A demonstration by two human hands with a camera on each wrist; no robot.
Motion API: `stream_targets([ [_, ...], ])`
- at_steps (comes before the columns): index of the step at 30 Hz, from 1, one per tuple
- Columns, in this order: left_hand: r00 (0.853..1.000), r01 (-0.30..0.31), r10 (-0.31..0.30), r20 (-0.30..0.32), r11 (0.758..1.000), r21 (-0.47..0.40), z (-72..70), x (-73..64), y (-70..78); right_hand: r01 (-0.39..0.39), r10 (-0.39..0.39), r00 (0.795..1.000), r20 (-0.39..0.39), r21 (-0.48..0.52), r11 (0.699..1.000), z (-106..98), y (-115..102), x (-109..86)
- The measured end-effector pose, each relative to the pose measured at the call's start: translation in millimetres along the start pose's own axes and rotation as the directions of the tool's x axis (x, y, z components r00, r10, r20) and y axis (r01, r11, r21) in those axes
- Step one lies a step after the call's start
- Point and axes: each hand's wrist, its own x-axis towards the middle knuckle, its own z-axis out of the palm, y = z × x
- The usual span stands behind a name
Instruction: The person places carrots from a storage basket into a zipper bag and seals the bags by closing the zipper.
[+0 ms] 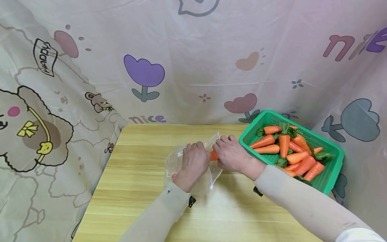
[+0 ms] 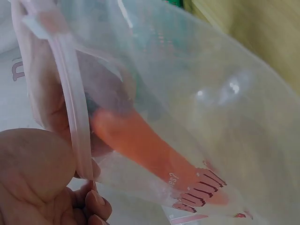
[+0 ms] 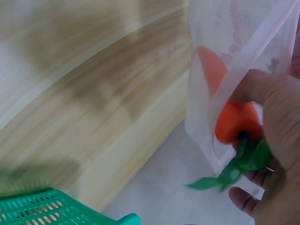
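Observation:
A clear zip bag (image 1: 172,164) with pink print hangs over the wooden table between the hands. My left hand (image 1: 195,163) pinches its zip edge, with thumb and fingertips at the mouth in the left wrist view. A carrot (image 3: 236,123) with green leaves is gripped near its leafy end by my right hand (image 1: 232,155). Through the film in the left wrist view, the carrot's orange body (image 2: 145,145) shows inside the bag, slanting toward the printed part. Its leaves (image 3: 239,164) stick out of the bag mouth in the right wrist view.
At the right of the wooden table (image 1: 127,188) stands a green plastic basket (image 1: 329,143) holding several carrots (image 1: 305,165) with leafy tops. A printed cloth (image 1: 193,60) hangs behind the table and along its sides.

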Motion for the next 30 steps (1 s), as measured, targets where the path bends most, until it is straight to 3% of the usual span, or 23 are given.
stream_targets([
  [5,1.0,0.006,-0.006,-0.01,1.0,-0.025,-1.8,-0.8,-0.7,-0.043,0.041,0.999,0.024,0.083,0.996,-1,-1,0.7],
  [10,0.999,0.036,-0.035,0.028,0.999,-0.04,-2.8,0.5,-4.5,-0.08,0.078,0.997,0.026,0.141,0.987,-5,2,-4.8],
  [16,0.995,0.077,-0.073,0.062,0.995,-0.068,-6.3,3.4,-8.6,-0.08,0.075,0.996,0.048,0.123,0.989,-6,4,-10.6],
  [21,0.998,0.062,-0.059,0.026,0.994,-0.087,-8.7,2.7,-6.0,-0.068,0.058,0.994,0.094,0.103,0.992,-3,3,-10.3],
  [27,0.999,0.037,-0.036,0.028,0.998,-0.06,-10.3,-0.5,-0.5,0.011,-0.013,1.0,0.011,0.144,0.99,4,-4,-0.1],
  [30,0.999,0.029,-0.03,-0.022,0.998,-0.051,-12.0,0.1,-1.8,0.042,-0.039,0.999,-0.022,0.171,0.984,7,-6,2.9],
])
